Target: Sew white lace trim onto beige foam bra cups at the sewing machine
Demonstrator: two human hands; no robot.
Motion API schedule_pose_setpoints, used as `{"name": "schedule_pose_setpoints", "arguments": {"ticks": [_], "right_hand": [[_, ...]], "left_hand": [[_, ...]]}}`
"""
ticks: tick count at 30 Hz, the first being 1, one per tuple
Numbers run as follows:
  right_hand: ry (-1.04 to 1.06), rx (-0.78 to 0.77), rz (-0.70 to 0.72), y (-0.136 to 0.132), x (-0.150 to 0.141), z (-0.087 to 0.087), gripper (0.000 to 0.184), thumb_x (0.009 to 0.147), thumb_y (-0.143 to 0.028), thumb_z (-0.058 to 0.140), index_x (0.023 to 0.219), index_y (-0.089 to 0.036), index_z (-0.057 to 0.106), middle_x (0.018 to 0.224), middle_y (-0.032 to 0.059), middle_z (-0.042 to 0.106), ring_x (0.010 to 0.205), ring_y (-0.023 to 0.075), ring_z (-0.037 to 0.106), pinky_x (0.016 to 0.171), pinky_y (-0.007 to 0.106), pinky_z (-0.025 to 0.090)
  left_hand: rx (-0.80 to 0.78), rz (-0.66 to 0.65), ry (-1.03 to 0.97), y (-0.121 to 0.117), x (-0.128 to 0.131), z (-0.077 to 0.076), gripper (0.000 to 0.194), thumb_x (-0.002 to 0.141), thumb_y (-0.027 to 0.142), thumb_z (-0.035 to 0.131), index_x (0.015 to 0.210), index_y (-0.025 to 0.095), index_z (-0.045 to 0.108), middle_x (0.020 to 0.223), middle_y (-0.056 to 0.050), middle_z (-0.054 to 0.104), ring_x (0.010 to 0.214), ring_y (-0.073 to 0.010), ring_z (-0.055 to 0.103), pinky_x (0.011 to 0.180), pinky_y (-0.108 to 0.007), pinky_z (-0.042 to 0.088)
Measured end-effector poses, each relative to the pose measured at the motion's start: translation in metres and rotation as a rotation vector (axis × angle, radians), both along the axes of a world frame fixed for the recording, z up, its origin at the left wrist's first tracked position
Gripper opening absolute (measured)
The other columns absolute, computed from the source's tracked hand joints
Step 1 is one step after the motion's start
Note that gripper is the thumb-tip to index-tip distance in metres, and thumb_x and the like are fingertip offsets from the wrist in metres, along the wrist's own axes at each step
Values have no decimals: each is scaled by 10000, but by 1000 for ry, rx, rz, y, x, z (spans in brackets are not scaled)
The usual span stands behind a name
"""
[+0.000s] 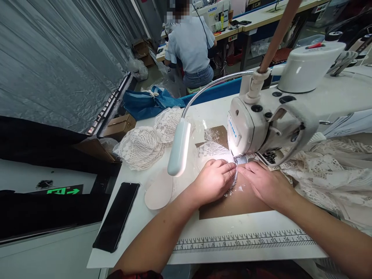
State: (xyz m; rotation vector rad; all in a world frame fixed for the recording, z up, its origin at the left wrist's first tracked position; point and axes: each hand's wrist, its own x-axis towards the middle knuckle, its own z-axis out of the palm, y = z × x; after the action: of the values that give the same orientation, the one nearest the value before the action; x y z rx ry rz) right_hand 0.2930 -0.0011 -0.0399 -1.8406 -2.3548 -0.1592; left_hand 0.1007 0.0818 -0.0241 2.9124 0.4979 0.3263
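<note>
Under the head of a white sewing machine [242, 124] lies a piece of white lace fabric [213, 150], lit brightly near the needle. My left hand [215, 180] is closed over the lace, its fingers together and bent down close to the needle. From the other side my right hand [261, 180] reaches in, closed, its fingertips at the lace's edge and nearly touching the left fingertips. The needle tip and the fabric beneath my fingers are hidden. A brown plate [247, 199] covers the machine bed under both hands.
A lamp [178, 149] on a bent neck hangs left of my hands. Lace cups [141, 149], a beige oval pad [158, 193] and a black phone [117, 217] lie leftward. Lace fabric [331, 174] heaps rightward. A ruler strip [241, 242] edges the table. A person [190, 46] sits ahead.
</note>
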Motion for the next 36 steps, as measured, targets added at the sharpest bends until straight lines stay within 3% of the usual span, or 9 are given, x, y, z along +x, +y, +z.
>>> {"name": "schedule_pose_setpoints", "arguments": {"ticks": [5, 10, 16, 19, 25, 28, 31, 33, 36], "right_hand": [[-37, -75, -71, 0, -2, 2, 446, 834, -76, 440, 1170, -267, 662, 884, 31, 706, 667, 169, 629, 461, 293, 291], [-17, -79, -85, 1, -1, 3, 446, 835, -89, 450, 1183, -267, 664, 905, 35, 713, 660, 174, 625, 475, 295, 321], [107, -41, -87, -1, 4, 0, 405, 869, -124, 438, 1177, -238, 674, 1064, 43, 730, 753, 194, 689, 573, 303, 467], [187, 39, -36, -3, 8, 0, 359, 907, -157, 417, 1142, -203, 684, 1114, 54, 724, 824, 205, 702, 647, 321, 521], [243, 44, 84, -16, 14, 17, 309, 942, -216, 406, 1123, -189, 656, 1118, 83, 706, 908, 207, 681, 753, 352, 550], [231, -21, 137, -25, 11, 29, 301, 953, -248, 401, 1137, -195, 634, 1120, 86, 688, 924, 204, 671, 764, 348, 543], [170, 47, 149, -26, -1, 35, 320, 953, -253, 420, 1208, -176, 598, 1159, 95, 679, 970, 209, 660, 759, 322, 525], [90, 139, 147, -20, -13, 33, 343, 954, -240, 425, 1245, -158, 587, 1112, 98, 700, 872, 196, 667, 689, 297, 497], [7, 171, 113, -3, -30, 23, 330, 955, -195, 412, 1186, -154, 645, 837, 69, 715, 629, 163, 612, 560, 284, 396]], "left_hand": [[-5, 36, 16, -4, 3, 0, 386, 992, 312, 385, 1233, 106, 606, 1307, -108, 612, 1110, -262, 552, 898, -411, 469], [-43, 7, 58, 0, 1, 3, 456, 949, 395, 453, 1284, 105, 562, 1344, -139, 571, 1172, -297, 516, 948, -455, 456], [-102, -53, 164, -2, -14, 35, 494, 761, 113, 518, 1248, 162, 584, 1355, -122, 536, 1225, -280, 477, 984, -431, 432], [-69, -35, 197, -6, -21, 43, 479, 722, 78, 510, 1180, 162, 622, 1332, -130, 537, 1232, -289, 470, 988, -438, 423], [-29, 8, 146, 3, -16, 20, 213, 895, 150, 433, 860, 144, 643, 1142, -111, 645, 1002, -241, 593, 843, -378, 482], [-115, 21, 26, 14, -13, 11, 183, 916, 176, 439, 853, 150, 609, 1045, -100, 666, 969, -219, 597, 855, -349, 479], [-280, 30, -44, 24, -16, 11, 164, 910, 191, 456, 789, 164, 563, 888, -62, 654, 863, -186, 582, 825, -319, 473], [-397, 35, -68, 28, -19, 13, 205, 915, 214, 449, 729, 170, 523, 787, -32, 612, 771, -160, 553, 757, -293, 466], [-531, 35, -98, 31, -23, 13, 248, 923, 265, 436, 701, 171, 496, 731, -11, 560, 710, -138, 519, 682, -265, 443]]}}
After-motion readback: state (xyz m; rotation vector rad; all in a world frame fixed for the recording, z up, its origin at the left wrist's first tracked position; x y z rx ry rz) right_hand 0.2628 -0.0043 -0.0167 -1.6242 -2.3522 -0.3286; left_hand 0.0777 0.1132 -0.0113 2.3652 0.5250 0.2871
